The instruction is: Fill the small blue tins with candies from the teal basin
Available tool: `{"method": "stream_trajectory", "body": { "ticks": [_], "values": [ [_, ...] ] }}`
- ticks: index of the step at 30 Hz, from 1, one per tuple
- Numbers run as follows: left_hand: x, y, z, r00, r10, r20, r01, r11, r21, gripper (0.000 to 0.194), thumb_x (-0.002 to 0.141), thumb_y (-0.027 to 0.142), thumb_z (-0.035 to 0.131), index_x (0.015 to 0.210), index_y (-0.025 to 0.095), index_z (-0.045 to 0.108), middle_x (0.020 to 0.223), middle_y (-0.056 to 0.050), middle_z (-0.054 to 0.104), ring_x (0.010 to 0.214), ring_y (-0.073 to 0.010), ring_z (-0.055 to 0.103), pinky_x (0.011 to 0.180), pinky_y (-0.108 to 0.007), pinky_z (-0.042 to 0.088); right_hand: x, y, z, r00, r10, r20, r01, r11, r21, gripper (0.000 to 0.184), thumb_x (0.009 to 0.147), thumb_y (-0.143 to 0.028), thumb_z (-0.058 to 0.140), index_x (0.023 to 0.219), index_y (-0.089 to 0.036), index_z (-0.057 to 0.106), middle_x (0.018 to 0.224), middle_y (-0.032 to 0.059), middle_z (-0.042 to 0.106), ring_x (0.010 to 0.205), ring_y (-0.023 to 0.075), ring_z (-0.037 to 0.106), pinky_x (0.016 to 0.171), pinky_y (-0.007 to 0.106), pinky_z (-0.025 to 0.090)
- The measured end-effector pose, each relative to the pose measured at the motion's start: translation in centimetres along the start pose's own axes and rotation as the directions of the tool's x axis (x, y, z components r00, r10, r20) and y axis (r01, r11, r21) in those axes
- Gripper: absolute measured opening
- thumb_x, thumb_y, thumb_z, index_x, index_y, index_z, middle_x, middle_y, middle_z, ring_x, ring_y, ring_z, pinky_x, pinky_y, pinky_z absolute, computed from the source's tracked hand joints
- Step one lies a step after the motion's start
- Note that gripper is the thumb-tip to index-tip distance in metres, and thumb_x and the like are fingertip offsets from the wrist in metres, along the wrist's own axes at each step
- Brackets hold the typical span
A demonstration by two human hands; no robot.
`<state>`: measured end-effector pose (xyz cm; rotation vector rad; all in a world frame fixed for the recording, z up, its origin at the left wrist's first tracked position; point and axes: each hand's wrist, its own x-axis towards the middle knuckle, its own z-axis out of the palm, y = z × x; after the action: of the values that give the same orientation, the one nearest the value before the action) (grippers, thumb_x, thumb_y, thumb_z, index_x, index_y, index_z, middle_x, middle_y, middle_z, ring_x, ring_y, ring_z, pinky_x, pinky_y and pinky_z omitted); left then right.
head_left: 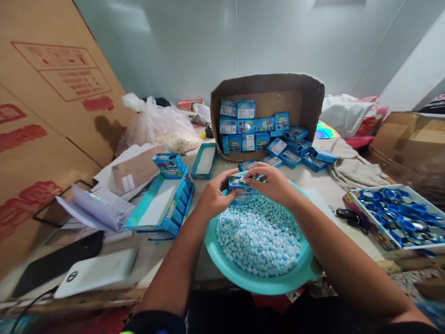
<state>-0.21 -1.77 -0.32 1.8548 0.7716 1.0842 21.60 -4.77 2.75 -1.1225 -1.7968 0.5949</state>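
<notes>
My left hand (219, 195) is closed around a small blue candy box (239, 196), held upright over the far side of a turquoise basin (222, 273). At the top of that box, the fingers of my right hand (266, 182) are pinched together; a small whitish bit shows by them, too small to name. Light blue and white candies (260, 236) fill much of the basin below both hands. To the left stands an open blue display box (156, 204) with a white inside, and one candy box (169, 165) rests on its far end.
Behind the basin, a cardboard box (267, 88) on its side holds several blue candy boxes, some spilling out. A tray of blue-and-silver round pieces (399, 213) and keys (349, 217) lie right. Left are a power bank (99, 271), papers (93, 208) and a clear plastic bag (160, 125).
</notes>
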Motion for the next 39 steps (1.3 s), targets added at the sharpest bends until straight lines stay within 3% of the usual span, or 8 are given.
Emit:
{"method": "stream_trajectory", "body": {
  "ticks": [6,14,20,25,29,32,35,39],
  "values": [
    [-0.1,0.5,-0.2,0.995,0.093,-0.031,-0.082,0.965,0.248,0.041,0.088,0.029,0.077,0.128,0.020,0.074,0.125,-0.013,0.076,0.115,-0.0303,0.073,0.104,-0.046,0.058,-0.3,0.3,-1.4,1.000,0.001,0.000,-0.001,0.998,-0.066,0.015,0.087,-0.026,0.070,0.077,-0.025,0.081,0.086,0.0048,0.070,0.076,0.0168,0.065,0.065,0.031,0.049],
    [-0.4,1.1,-0.4,0.972,0.140,0.190,-0.195,0.931,0.310,0.029,0.100,0.022,0.058,0.124,0.023,0.073,0.130,-0.012,0.067,0.123,-0.0269,0.066,0.109,-0.042,0.053,-0.5,0.5,-0.1,0.994,0.088,-0.062,-0.078,0.987,0.140,0.013,0.078,-0.019,0.070,0.083,-0.025,0.081,0.074,0.0005,0.074,0.066,0.0156,0.064,0.061,0.028,0.051],
    [-0.5,0.9,-0.4,0.967,0.179,0.180,-0.224,0.934,0.277,0.029,0.106,0.029,0.052,0.124,0.027,0.074,0.134,-0.012,0.059,0.129,-0.0253,0.061,0.109,-0.038,0.051,-0.4,0.3,0.3,0.993,-0.116,-0.034,0.118,0.991,0.062,0.025,0.090,-0.023,0.061,0.098,-0.029,0.084,0.107,0.0062,0.078,0.098,0.0213,0.073,0.081,0.035,0.061],
    [-0.5,0.1,0.0,0.989,0.146,-0.020,-0.140,0.973,0.184,0.025,0.099,0.028,0.065,0.123,0.024,0.062,0.125,-0.009,0.066,0.117,-0.0238,0.066,0.102,-0.037,0.054,-0.9,0.0,0.4,0.977,-0.201,0.066,0.206,0.975,-0.088,0.033,0.095,-0.020,0.057,0.114,-0.030,0.082,0.127,0.0061,0.077,0.120,0.0255,0.072,0.107,0.048,0.057],
    [-0.6,-0.5,0.3,0.992,0.084,-0.098,-0.072,0.990,0.123,0.035,0.095,0.028,0.070,0.127,0.024,0.057,0.127,-0.010,0.066,0.108,-0.0222,0.068,0.091,-0.033,0.057,-1.1,-0.1,-0.8,0.988,-0.145,0.055,0.152,0.973,-0.176,0.020,0.090,-0.030,0.070,0.106,-0.029,0.083,0.130,0.0063,0.077,0.117,0.0289,0.073,0.106,0.051,0.058],
    [-0.6,-0.7,0.2,0.991,0.064,-0.118,-0.045,0.986,0.159,0.039,0.094,0.027,0.071,0.131,0.024,0.058,0.124,-0.009,0.068,0.104,-0.0213,0.070,0.087,-0.031,0.058,-0.9,0.0,-1.7,0.990,-0.135,0.042,0.140,0.971,-0.196,0.012,0.090,-0.029,0.070,0.090,-0.029,0.082,0.108,0.0047,0.081,0.099,0.0249,0.075,0.095,0.044,0.060],
    [-0.5,-0.7,0.0,0.985,0.069,-0.160,-0.038,0.981,0.189,0.038,0.095,0.028,0.071,0.131,0.024,0.059,0.120,-0.007,0.068,0.099,-0.0197,0.070,0.085,-0.031,0.057,-0.8,0.0,-2.0,0.989,-0.147,0.031,0.150,0.961,-0.233,0.021,0.091,-0.020,0.062,0.096,-0.027,0.081,0.099,0.0050,0.077,0.088,0.0211,0.071,0.082,0.037,0.059],
    [-0.4,-0.7,0.2,0.984,0.086,-0.158,-0.060,0.984,0.165,0.041,0.094,0.029,0.073,0.132,0.024,0.059,0.122,-0.008,0.069,0.101,-0.0202,0.070,0.088,-0.032,0.058,-1.2,-0.3,-1.0,0.967,-0.242,0.081,0.255,0.907,-0.335,0.050,0.088,-0.007,0.052,0.128,-0.028,0.074,0.128,0.0091,0.071,0.117,0.0252,0.067,0.101,0.043,0.056]
  ]
}}
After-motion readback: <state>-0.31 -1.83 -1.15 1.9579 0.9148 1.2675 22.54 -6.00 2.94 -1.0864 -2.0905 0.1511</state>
